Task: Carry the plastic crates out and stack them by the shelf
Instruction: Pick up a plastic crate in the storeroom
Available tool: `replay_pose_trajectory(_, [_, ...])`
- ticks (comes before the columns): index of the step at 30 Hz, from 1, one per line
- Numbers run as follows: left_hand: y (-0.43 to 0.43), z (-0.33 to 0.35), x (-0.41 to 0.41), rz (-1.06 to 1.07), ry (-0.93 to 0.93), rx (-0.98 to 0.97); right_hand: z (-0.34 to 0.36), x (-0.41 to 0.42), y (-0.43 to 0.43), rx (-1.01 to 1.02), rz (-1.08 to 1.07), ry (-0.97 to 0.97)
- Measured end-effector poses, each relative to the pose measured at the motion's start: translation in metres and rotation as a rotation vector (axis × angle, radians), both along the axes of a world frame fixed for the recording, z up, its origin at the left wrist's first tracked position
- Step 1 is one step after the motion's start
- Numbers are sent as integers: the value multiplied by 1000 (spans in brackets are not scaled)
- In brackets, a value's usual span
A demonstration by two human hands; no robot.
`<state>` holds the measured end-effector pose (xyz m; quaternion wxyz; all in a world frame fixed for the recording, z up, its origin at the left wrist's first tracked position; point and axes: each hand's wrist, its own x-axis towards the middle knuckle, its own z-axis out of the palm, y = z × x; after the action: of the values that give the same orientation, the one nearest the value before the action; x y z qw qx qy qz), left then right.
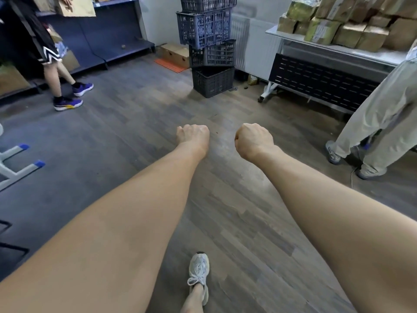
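A stack of several dark plastic crates [209, 53] stands on the floor straight ahead, against the far wall; a blue-grey one [204, 28] sits askew in the upper part. Both my arms stretch forward over the wood floor. My left hand [193, 136] and my right hand [253, 140] are curled into fists with nothing in them, well short of the crates. A dark blue shelf [108, 39] runs along the left wall.
A person in black shorts [52, 62] stands at the left by the shelf. Another person in beige trousers [379, 116] stands at the right beside a white table [334, 47] piled with brown parcels. A cardboard box [176, 54] and an orange mat lie left of the crates.
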<state>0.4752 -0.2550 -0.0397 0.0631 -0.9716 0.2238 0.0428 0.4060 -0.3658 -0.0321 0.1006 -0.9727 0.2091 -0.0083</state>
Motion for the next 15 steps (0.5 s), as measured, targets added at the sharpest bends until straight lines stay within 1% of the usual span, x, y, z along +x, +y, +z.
replay_pose_trajectory(9, [-32, 10, 162, -23, -16, -3, 9, 156, -30, -17, -18, -9])
replay_pose_trajectory(15, [-58, 18, 235, -52, -44, 0, 18, 226, -57, -33, -57, -20])
